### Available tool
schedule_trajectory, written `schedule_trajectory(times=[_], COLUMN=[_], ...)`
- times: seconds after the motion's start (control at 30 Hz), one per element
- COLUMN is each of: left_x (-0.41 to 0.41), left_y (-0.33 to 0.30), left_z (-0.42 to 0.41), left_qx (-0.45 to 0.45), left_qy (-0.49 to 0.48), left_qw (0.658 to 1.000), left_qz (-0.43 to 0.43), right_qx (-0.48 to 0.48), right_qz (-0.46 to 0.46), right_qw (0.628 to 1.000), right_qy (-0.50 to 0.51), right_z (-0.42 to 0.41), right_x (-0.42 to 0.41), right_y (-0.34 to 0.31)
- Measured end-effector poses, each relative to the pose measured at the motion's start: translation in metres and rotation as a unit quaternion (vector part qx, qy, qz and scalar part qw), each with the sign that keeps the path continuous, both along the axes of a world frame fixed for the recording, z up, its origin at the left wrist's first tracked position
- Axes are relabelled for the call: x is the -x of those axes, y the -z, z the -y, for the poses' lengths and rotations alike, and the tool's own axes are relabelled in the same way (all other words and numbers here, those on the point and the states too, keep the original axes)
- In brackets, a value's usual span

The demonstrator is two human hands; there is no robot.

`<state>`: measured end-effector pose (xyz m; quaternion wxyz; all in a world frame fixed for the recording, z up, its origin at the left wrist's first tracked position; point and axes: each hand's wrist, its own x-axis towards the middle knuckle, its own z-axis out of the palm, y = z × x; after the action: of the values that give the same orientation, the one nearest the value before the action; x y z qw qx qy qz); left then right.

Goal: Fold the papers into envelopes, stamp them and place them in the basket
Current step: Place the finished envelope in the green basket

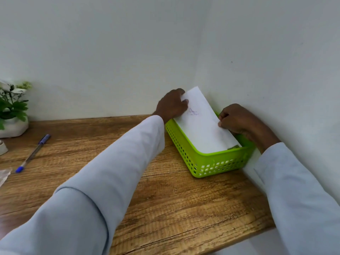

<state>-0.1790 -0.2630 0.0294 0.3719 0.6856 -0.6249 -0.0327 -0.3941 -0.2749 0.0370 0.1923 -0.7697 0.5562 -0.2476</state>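
Both my hands hold the folded envelope [200, 122] over the green basket [211, 162].

My left hand [172, 105] pinches its far edge, my right hand [233, 118] its near-right edge; its lower end dips into the basket at the tabletop's [165, 208] far right corner. A blue pen [33, 153] lies near the left edge.

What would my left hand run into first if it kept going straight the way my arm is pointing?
Probably the white wall behind the green basket. The left hand pinches the far end of the folded paper at the basket's far corner, and nothing shows between it and the wall, though depth is unclear.
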Motion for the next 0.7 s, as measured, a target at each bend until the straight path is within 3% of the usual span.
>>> schedule_trajectory(times=[0.17, 0.3, 0.5, 0.7], left_x=[-0.015, -0.012, 0.002, 0.021], left_y=[-0.013, -0.016, -0.004, 0.0], left_z=[0.01, 0.021, 0.039, 0.033], left_qx=[0.021, 0.003, -0.109, -0.087], left_qy=[-0.009, -0.02, 0.007, -0.02], left_qw=[0.999, 0.999, 0.986, 0.947], left_qz=[-0.041, -0.033, 0.124, 0.308], right_qx=[0.058, 0.091, 0.106, 0.11], right_qz=[0.016, -0.042, -0.198, -0.283], right_qw=[0.998, 0.995, 0.974, 0.953], right_qy=[0.023, 0.024, 0.03, 0.021], right_z=[-0.009, -0.014, -0.018, -0.027], right_x=[0.002, 0.002, 0.004, -0.002], right_y=[0.0, -0.002, 0.009, 0.017])
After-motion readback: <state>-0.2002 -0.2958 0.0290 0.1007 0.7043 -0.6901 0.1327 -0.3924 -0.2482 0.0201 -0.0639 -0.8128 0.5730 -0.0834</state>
